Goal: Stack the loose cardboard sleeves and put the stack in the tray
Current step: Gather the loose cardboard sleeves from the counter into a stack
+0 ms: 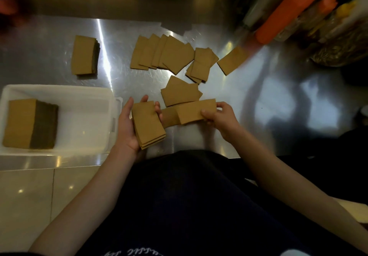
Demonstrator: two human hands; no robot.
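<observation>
Left hand point(127, 126): at the near edge of the steel counter point(229, 88), palm up, cradling a small stack of cardboard sleeves point(148, 125); thumb along the stack's left side, fingers point(157, 109) curled over its far right edge, so the stack is clasped between them.
Right hand point(221, 117): just right of the left hand, near the counter's near edge; thumb and fingers pinch the right end of a single cardboard sleeve point(196, 111), held roughly level and pointing toward the left hand's stack.
Sleeve beneath: another flat sleeve point(169, 117) lies on the counter under the pinched one, partly covered by it.
Tray point(83, 100): white plastic, at the near left corner of the counter, just left of the left hand; a tall stack of sleeves point(29, 124) stands in its left half, the right half bare.
Middle of counter: a loose pair of overlapping sleeves point(181, 93) just beyond the hands.
Farther back: a fanned row of sleeves point(161, 53), a smaller overlapping cluster point(202, 64) to its right, and one sleeve alone point(232, 60) farther right.
Far left: a separate squared stack of sleeves point(84, 55) on the counter beyond the tray.
Far right corner: an orange squeeze bottle point(286, 12) lying tilted among blurred containers, contents unclear.
</observation>
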